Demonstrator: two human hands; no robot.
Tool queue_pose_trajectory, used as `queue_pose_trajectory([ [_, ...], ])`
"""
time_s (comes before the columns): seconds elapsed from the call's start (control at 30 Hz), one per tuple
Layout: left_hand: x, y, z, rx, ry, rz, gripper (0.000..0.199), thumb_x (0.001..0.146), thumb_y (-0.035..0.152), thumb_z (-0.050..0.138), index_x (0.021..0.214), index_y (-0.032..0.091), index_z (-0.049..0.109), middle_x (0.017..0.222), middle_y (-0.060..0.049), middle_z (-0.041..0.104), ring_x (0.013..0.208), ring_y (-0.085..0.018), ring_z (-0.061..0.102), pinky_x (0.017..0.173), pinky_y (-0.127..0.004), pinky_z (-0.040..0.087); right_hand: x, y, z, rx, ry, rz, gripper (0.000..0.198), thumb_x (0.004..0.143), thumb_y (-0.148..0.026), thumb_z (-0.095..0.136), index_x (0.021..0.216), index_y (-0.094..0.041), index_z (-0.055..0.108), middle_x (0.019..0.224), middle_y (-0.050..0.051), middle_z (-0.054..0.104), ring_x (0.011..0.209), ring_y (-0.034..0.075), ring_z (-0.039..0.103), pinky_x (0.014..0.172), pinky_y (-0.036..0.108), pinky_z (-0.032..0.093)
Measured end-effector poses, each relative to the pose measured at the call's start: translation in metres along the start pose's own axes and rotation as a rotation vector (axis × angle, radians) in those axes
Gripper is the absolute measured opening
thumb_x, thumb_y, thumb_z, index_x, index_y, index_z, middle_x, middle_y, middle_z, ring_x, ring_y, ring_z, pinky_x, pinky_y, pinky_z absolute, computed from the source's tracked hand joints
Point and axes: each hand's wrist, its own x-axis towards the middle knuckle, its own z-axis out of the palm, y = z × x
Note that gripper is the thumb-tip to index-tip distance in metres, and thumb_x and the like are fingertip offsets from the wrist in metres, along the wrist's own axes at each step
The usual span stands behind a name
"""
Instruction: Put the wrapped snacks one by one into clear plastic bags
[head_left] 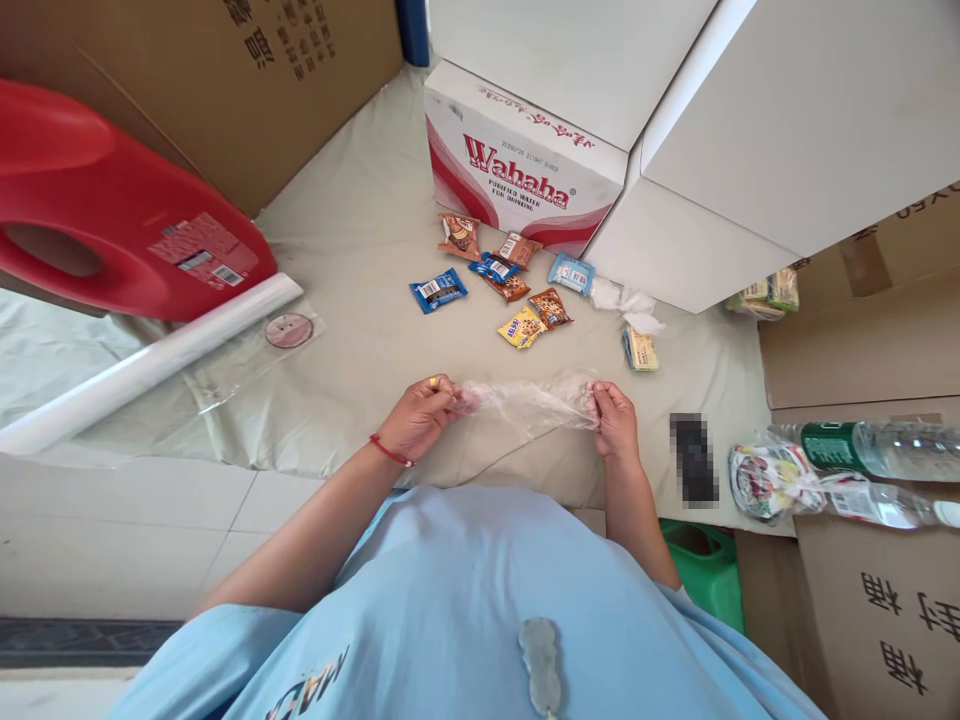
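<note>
A clear plastic bag (525,402) is stretched sideways between my two hands, just above the front of the cloth-covered table. My left hand (421,418) pinches one end of it, and my right hand (615,417) pinches the other. Beyond the bag lie several small snack packets: a yellow packet (521,327), a brown packet (550,309), a dark blue packet (439,291), a light blue packet (571,273) and a reddish-brown packet (459,236). Some of them overlap. Crumpled white plastic (637,308) sits to their right, with a small bundle of packets (641,350) below it.
A Wahaba-style carton printed "Wahaha" (517,165) and white boxes (697,235) stand behind. On the left are a red jug (135,190) and a white roll (157,360). To the right lie a blurred dark object (694,460), a tied bag (772,480) and plastic bottles (900,450).
</note>
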Motion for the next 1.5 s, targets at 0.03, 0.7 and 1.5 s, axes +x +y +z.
queue_pose_trajectory([
  [0.03, -0.001, 0.002, -0.006, 0.024, 0.028, -0.012, 0.039, 0.059, 0.029, 0.090, 0.061, 0.019, 0.052, 0.072, 0.001, 0.066, 0.076, -0.016, 0.067, 0.082, -0.036, 0.055, 0.001, 0.000, -0.003, 0.002, 0.010, -0.001, 0.045, 0.072, -0.062, 0.080, 0.086, -0.022, 0.066, 0.056, -0.010, 0.047, 0.045, 0.008, 0.032, 0.044, 0.024, 0.023],
  [0.7, -0.019, 0.018, -0.051, 0.151, 0.511, 0.223, 0.027, 0.063, 0.024, 0.072, 0.066, 0.024, 0.045, 0.060, 0.003, 0.061, 0.049, -0.011, 0.051, 0.041, -0.022, 0.026, 0.020, -0.034, -0.002, 0.128, -0.086, -0.331, 0.028, 0.071, -0.048, 0.088, 0.087, -0.027, 0.078, 0.091, 0.002, 0.068, 0.062, 0.009, 0.045, 0.055, 0.025, 0.037],
  [1.5, 0.047, 0.035, -0.041, 0.708, 0.301, 0.183, 0.020, 0.076, 0.032, 0.068, 0.070, 0.023, 0.052, 0.059, 0.002, 0.064, 0.055, -0.012, 0.054, 0.056, -0.024, 0.041, 0.008, -0.028, 0.010, -0.800, -0.219, -0.577, 0.026, 0.098, -0.035, 0.054, 0.111, -0.023, 0.074, 0.108, 0.009, 0.073, 0.100, 0.023, 0.066, 0.085, 0.036, 0.055],
])
